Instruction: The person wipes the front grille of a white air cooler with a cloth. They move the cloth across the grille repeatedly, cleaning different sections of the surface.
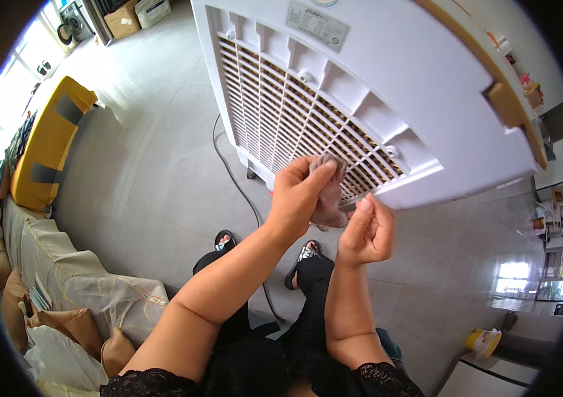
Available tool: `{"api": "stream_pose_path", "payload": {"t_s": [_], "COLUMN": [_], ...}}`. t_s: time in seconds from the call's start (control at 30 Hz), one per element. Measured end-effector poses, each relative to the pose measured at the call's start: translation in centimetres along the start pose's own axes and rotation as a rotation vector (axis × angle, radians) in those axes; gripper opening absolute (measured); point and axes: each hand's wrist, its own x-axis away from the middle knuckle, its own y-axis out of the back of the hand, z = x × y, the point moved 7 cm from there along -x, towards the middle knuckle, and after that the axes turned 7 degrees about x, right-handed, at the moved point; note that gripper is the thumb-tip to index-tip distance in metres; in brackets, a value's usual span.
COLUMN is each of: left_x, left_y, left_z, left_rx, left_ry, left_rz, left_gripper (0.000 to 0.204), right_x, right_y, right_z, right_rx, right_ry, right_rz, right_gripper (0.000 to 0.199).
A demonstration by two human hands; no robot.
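Just in front of the grille [294, 109], the left hand [289, 198] pinches a crumpled cloth [329, 202]; the right hand [369, 233] is curled closed, contents I can't tell. Probably wiping work; next wants cloth pressed flat there.

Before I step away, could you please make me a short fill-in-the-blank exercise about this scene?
1. The crumpled cloth is held in the person's ____ grip.
2. The bars of the grille on the large appliance are ____ in colour.
3. A dark cable curves across the ____ floor.
4. Toward the left edge stands a ____ object with grey patches on it.

Missing words: left; white; grey; yellow.
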Motion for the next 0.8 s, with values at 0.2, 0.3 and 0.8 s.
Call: {"api": "stream_pose_path", "payload": {"t_s": [0.2,0.3,0.8], "left_x": [-0.2,0.5,3.8], "left_y": [-4.7,-5.4,-6.9], "left_z": [-3.7,-3.1,-6.3], "left_rx": [-0.012,-0.24,-0.87], "left_ry": [-0.215,-0.191,-1.171], "left_rz": [-0.02,0.024,0.106], "left_gripper": [0.015,0.013,0.018], "right_x": [-1.0,-1.5,-2.9], "right_y": [1.2,2.0,2.3], "right_z": [0.7,0.3,2.9], "right_rx": [0.037,0.067,0.072], "right_ry": [-0.021,-0.026,-0.007], "right_rz": [-0.027,-0.047,0.023], "right_gripper": [0.005,0.005,0.005]}}
